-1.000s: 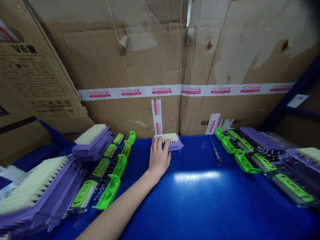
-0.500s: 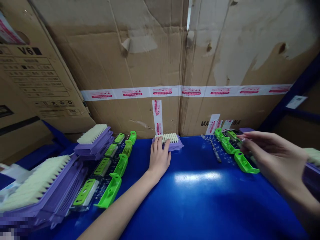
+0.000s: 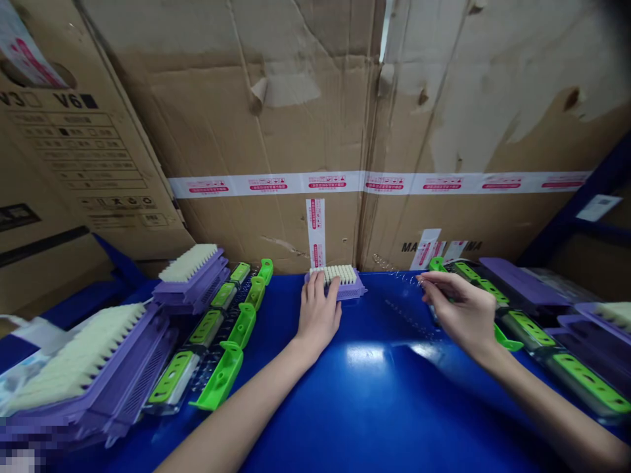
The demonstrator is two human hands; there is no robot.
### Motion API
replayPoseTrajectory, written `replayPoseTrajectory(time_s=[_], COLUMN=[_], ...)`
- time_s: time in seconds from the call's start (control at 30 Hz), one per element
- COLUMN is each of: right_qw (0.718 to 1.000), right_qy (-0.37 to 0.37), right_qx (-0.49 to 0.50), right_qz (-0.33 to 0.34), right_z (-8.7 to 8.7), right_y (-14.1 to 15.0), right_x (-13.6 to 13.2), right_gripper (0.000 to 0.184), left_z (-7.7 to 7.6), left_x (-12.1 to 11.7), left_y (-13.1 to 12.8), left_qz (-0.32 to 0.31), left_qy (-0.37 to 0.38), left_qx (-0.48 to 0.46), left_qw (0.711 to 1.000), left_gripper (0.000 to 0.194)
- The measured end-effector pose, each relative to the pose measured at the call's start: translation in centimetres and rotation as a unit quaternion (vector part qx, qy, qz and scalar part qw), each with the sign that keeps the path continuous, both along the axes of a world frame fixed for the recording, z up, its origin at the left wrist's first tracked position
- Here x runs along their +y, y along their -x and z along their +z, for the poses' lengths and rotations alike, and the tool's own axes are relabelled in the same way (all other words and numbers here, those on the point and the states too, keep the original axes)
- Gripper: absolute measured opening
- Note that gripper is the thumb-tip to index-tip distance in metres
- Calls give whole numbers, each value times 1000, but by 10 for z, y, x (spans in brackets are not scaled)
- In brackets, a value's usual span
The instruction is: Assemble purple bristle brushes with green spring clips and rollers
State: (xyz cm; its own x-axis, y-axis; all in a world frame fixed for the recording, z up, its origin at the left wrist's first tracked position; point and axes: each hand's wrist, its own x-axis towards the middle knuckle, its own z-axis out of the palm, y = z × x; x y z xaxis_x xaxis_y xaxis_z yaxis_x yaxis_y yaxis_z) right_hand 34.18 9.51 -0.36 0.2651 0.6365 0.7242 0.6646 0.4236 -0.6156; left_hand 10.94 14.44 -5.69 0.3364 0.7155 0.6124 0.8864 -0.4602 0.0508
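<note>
A small purple brush with white bristles lies on the blue table against the cardboard wall. My left hand rests on its near side, fingers curled over the bristles and base. My right hand is to the right of it, fingers pinched on a clear studded plastic piece that reaches left over the table towards the brush. The piece is see-through and its outline is faint.
On the left stand stacked purple brushes and a row of clear parts with green clips. More green-clipped parts and purple pieces lie on the right. Taped cardboard boxes close off the back.
My right hand came in from the right, took a clear studded piece from the right-hand row and carried it left towards the brush. My left hand stayed on the brush.
</note>
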Motion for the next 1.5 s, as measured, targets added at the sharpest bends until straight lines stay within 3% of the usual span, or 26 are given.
replayPoseTrajectory(time_s=[0.27,0.5,0.77,1.03,1.3,1.5], right_qw=[999,988,928,865,861,889], right_qy=[-27,-71,-78,18,71,63], right_qx=[18,-135,-363,-502,-504,-436], right_qz=[-2,36,23,3,5,-124], right_z=[-12,-22,-37,-47,-32,-3], right_y=[1,11,3,13,7,-35], right_x=[-1,-8,-5,-5,-8,-11], right_gripper=[15,12,25,28,32,28], left_z=[-1,-1,0,0,0,0], left_x=[0,0,0,-1,-1,0], left_y=[0,0,-1,0,0,0], left_qz=[0,3,5,6,0,0], left_qy=[0,-3,-1,1,3,4], left_qx=[-5,0,2,7,-1,-4], left_qw=[1000,1000,1000,1000,1000,1000], left_gripper=[46,46,45,46,46,46])
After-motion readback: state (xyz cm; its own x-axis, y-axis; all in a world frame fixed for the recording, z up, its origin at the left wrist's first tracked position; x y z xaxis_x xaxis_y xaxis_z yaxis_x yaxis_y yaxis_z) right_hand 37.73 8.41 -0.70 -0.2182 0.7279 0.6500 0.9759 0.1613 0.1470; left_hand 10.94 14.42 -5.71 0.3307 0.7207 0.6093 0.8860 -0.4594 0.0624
